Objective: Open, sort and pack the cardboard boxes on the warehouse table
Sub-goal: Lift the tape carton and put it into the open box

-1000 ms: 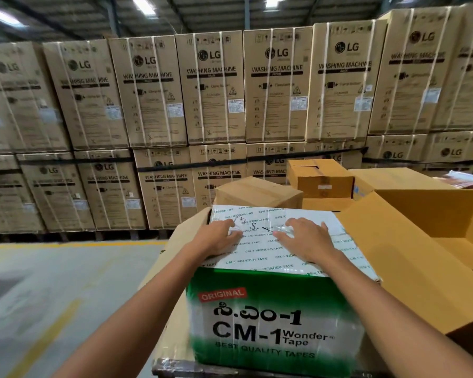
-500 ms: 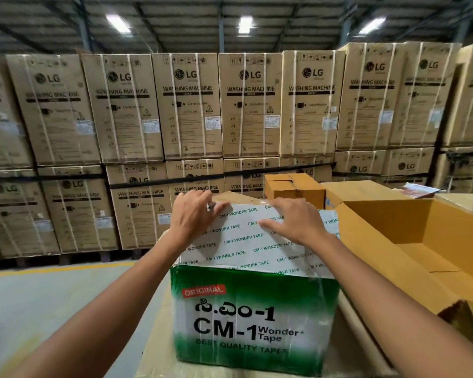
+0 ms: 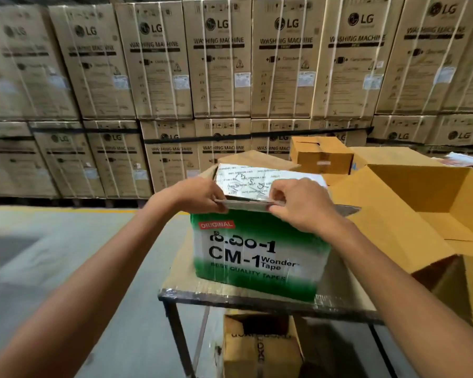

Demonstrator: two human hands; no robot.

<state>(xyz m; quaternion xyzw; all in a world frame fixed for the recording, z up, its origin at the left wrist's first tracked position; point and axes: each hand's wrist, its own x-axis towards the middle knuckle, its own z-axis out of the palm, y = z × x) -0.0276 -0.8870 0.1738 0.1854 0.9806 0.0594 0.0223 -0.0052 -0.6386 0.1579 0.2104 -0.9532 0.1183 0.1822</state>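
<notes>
1. Pinching the near flap of the green tape box with left hand and right hand, fingers of both curled round its edge.
2. Sitting on the table near its front edge, just beside the open brown carton on the right.
3. Probably best: lifting both ends evenly, drawing the flap up and back, and keeping the box from sliding toward the table edge.
4. Differing from half a second ago: hands then lying on the taped top, now gripping the flap edge, with the flap raised.
</notes>
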